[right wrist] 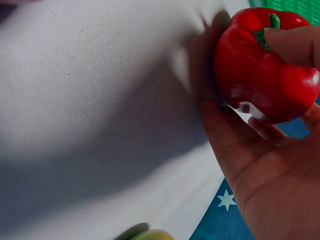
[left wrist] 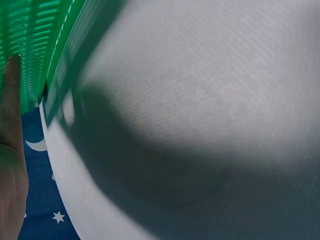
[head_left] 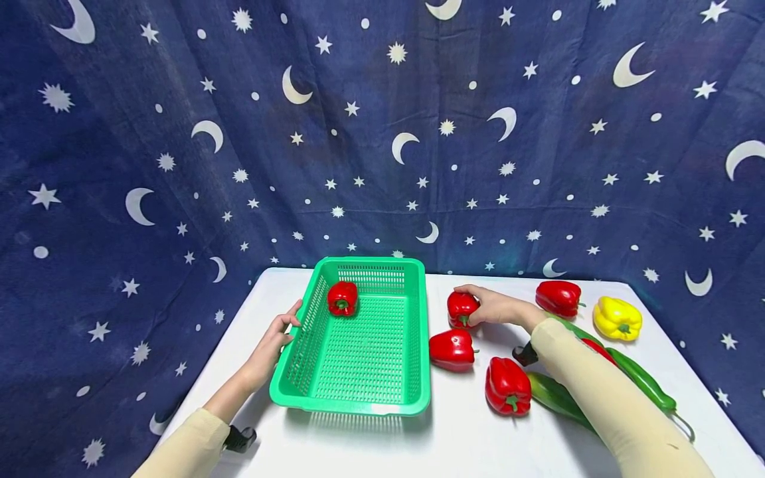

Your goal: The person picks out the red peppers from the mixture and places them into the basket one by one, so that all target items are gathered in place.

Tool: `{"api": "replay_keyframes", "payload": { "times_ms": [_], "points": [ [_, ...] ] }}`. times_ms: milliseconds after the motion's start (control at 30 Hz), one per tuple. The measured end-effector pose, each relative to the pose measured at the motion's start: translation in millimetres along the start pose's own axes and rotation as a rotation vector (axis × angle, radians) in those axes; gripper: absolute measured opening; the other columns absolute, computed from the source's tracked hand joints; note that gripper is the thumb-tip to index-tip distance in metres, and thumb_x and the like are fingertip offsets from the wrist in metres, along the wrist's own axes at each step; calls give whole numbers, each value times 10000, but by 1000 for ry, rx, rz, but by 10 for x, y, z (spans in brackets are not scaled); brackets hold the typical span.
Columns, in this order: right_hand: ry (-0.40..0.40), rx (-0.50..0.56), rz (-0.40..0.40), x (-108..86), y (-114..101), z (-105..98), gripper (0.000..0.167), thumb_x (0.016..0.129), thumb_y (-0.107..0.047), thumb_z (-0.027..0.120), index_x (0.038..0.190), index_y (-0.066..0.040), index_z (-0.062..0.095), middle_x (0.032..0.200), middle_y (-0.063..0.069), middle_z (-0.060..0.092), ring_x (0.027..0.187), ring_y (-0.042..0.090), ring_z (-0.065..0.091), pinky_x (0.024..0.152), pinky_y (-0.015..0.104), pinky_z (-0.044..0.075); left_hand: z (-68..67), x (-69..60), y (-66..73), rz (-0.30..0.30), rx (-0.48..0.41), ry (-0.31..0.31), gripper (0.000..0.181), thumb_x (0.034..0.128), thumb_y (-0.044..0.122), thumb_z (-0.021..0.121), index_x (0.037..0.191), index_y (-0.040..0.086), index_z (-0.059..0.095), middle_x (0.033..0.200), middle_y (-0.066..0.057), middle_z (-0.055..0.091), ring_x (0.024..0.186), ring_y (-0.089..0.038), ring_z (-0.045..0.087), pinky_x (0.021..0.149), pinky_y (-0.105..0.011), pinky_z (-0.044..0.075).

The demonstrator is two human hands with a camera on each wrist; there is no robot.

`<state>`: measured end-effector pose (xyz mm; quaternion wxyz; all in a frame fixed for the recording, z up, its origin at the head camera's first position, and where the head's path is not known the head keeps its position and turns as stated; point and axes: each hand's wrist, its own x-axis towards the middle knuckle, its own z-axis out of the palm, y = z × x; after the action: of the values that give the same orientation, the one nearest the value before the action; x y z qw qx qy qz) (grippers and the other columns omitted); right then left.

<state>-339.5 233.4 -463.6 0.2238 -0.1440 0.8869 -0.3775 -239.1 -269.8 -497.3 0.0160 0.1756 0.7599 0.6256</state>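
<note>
- Head view gives me the green basket [head_left: 349,406] on the white desk [head_left: 460,438]; I use it as the centre of my clock.
- One boxed red pepper [head_left: 342,299] sits inside, toward 11 o'clock; I count that as the part already done.
- Between 2 and 3 o'clock, outside the basket, the right hand [head_left: 493,309] grips the held red pepper [head_left: 460,309]. From the right wrist view I make out the thumb against its green stem and fingers on the opposite side; I cannot tell whether it has left the desk.
- At 9 o'clock the left hand [head_left: 269,348] rests on the basket's side, fingers extended and not curled round anything that I can see; I read this as steadying.
- By my judgement the filling is at an early stage, with one pepper in and another in hand.
- Of the red ones, I find three more outside: the side pepper [head_left: 452,350] at 3 o'clock, right by the rim; the front pepper [head_left: 508,386] between 3 and 4; the far pepper [head_left: 558,297] between 2 and 3.
- Farther toward 3 o'clock lie the yellow pepper [head_left: 617,320] and the long green pepper [head_left: 642,378]; whether they belong in the basket too, I cannot say.
- Around 4 o'clock, the sleeve [head_left: 609,398] partly hides a thick green vegetable [head_left: 550,393] from me.
</note>
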Motion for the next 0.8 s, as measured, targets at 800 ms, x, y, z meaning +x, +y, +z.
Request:
{"api": "replay_keyframes", "payload": {
  "times_ms": [800],
  "points": [
    [-8,153,-14,3,27,13,864,757,1,745,1534,-69,375,1347,240,470,1077,344,527,796,420,548,7,-4,2,-14,9,5,263,944,-11,308,1196,-42,381,1708,-109,124,1553,-363,-13,1022,-151,282]
  ]
}}
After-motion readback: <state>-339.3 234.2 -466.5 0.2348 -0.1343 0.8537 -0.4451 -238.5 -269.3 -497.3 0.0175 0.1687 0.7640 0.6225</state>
